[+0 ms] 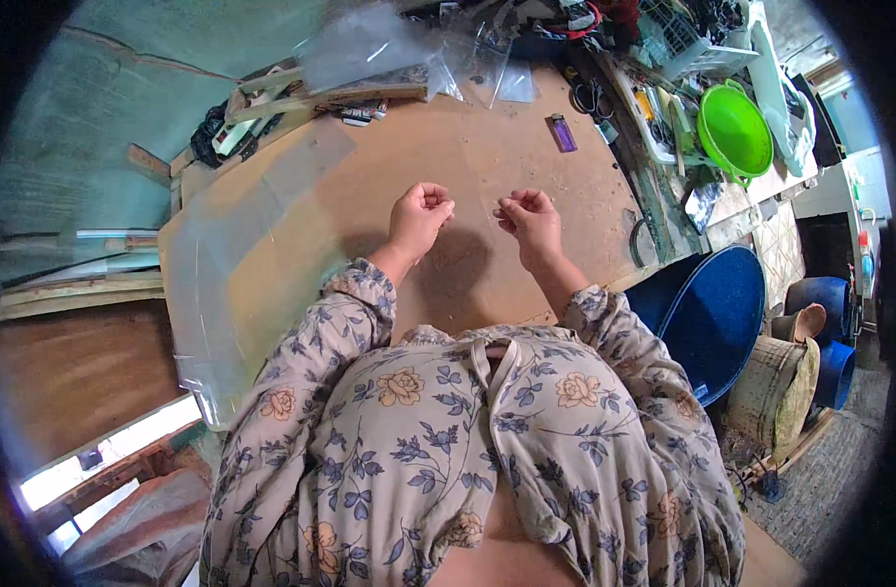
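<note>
Above the brown tabletop, my left hand is closed, thumb and fingertips pinched together. To its right and at about the same height, my right hand makes a similar pinch. The fingertips of the two hands face each other, with a gap between them. Whatever lies in either pinch, if anything, is too small to make out. A purple lighter lies on the table beyond my right hand. Floral sleeves cover both my forearms.
Clear plastic sheets and a wooden strip line the back edge. Scissors lie at the back right, near a green colander and a white tray. A large blue tub stands right of the table.
</note>
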A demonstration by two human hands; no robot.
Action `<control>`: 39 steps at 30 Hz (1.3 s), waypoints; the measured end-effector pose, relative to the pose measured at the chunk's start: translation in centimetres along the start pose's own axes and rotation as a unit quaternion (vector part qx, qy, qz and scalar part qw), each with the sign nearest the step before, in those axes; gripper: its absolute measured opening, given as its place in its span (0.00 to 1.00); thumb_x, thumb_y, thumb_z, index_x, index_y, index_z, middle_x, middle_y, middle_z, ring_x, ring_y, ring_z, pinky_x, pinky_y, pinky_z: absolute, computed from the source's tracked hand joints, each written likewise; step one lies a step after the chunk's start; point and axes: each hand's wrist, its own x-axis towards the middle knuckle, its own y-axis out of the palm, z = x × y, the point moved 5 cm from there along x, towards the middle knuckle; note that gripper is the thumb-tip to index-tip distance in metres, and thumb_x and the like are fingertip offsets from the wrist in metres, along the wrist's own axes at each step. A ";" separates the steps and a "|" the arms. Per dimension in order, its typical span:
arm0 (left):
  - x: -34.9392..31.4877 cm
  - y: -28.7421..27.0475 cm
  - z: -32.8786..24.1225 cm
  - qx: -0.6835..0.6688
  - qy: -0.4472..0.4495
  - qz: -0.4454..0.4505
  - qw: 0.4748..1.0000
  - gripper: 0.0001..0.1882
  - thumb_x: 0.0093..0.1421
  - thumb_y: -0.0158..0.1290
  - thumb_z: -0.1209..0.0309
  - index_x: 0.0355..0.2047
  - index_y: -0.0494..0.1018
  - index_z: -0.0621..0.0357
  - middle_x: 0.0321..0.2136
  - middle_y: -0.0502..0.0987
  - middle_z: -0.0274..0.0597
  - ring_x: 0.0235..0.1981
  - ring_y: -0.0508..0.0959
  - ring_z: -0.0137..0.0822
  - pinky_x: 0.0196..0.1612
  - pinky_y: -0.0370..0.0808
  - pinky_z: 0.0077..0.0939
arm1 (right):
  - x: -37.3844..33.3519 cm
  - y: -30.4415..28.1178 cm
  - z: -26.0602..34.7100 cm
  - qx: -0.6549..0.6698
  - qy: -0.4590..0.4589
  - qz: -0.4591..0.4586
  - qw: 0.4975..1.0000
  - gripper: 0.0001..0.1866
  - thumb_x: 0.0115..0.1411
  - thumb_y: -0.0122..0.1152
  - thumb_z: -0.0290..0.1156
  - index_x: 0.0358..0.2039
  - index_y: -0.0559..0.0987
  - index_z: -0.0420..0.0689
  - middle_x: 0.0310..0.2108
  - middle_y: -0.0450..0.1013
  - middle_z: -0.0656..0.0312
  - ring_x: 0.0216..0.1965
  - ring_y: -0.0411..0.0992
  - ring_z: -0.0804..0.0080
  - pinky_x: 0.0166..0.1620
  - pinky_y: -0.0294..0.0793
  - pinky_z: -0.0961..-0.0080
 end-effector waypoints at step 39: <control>2.3 2.1 0.1 0.565 0.272 -0.061 0.777 0.18 0.43 0.54 0.61 0.38 0.73 0.40 0.48 0.62 0.42 0.51 0.57 0.44 0.52 0.48 0.49 | 5.2 -0.6 2.9 -0.550 -0.282 -0.022 0.786 0.14 0.48 0.56 0.33 0.37 0.72 0.45 0.37 0.67 0.50 0.36 0.68 0.54 0.38 0.69 0.66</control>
